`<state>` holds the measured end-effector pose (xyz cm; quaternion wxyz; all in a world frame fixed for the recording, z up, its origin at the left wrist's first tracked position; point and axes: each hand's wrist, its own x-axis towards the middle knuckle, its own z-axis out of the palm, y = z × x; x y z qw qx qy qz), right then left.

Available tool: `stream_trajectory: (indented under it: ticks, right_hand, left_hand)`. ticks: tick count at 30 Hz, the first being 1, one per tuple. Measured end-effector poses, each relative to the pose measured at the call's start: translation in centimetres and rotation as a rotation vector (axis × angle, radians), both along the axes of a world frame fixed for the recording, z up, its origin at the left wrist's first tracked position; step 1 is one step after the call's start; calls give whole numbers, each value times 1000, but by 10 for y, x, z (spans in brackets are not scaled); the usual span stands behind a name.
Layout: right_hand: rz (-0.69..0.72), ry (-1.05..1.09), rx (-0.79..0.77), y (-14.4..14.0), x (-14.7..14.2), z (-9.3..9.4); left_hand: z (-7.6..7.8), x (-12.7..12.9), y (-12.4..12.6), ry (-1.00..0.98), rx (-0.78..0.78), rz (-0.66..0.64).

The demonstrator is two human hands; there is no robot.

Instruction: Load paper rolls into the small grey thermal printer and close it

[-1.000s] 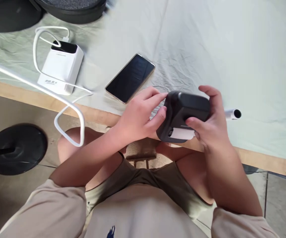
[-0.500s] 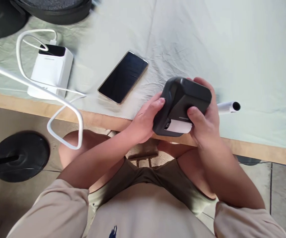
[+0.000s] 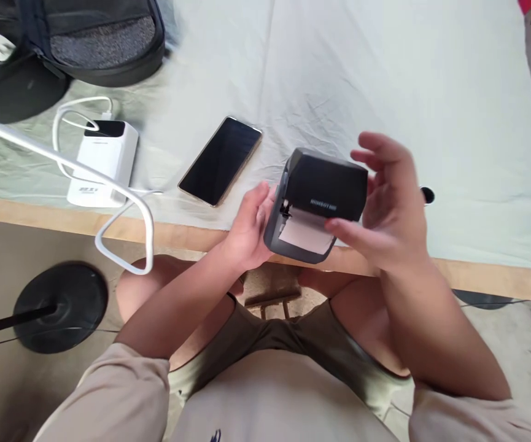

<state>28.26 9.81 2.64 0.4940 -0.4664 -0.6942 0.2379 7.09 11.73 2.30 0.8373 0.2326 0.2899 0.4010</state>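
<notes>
A small black label printer (image 3: 323, 195) is held just above the table's near edge, with white paper (image 3: 306, 233) showing under its raised lid. My left hand (image 3: 248, 226) grips the printer's left side from below. My right hand (image 3: 390, 205) is at the printer's right side, thumb against the front of the lid and fingers spread over its top. A white tube with a dark end (image 3: 427, 195) peeks out from behind my right hand.
A dark-screened phone (image 3: 220, 159) lies on the pale cloth (image 3: 385, 80) left of the printer. A white power bank (image 3: 102, 162) with a white cable (image 3: 127, 212) sits further left. A black bag (image 3: 94, 37) lies at the back left. A black round stand base (image 3: 60, 306) rests on the floor.
The printer's lid has come up and more white paper is exposed. My right hand has loosened from a full grip to spread fingers. The view has shifted slightly.
</notes>
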Motion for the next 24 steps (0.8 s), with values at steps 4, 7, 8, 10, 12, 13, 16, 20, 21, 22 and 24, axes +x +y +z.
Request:
stream_trajectory:
  ticks: [4, 7, 8, 10, 12, 13, 16, 20, 21, 22, 24]
  right_hand:
    - [-343, 215, 318, 16, -15, 14]
    - [-428, 315, 393, 18, -19, 22]
    - [-420, 285, 385, 15, -18, 25]
    - [-353, 100, 309, 6, -13, 32]
    - [-246, -203, 173, -4, -8, 39]
    - [-198, -360, 99, -7, -6, 41]
    - [-178, -681, -51, -8, -5, 41]
    - [-175, -706, -71, -2, -3, 40]
    - [-144, -632, -74, -4, -1, 42]
    - [-111, -522, -93, -7, 2, 45]
    - [-62, -231, -198, -15, 11, 54]
  left_hand:
    - [-5, -1, -1, 60, 10, -46]
    - [-8, -1, -1, 89, 12, -56]
    - [-9, 0, -1, 93, 21, -56]
    - [-9, 1, -1, 91, 55, -57]
    - [-8, 1, -2, 90, 89, -64]
    - [-7, 2, -3, 94, 95, -70]
    - [-3, 1, -4, 110, 85, -87]
    - [-1, 1, -5, 142, 85, -66]
    - [-1, 1, -4, 143, 81, -58]
    - [-2, 1, -4, 138, 74, -53]
    - [-2, 1, -3, 130, 51, -42]
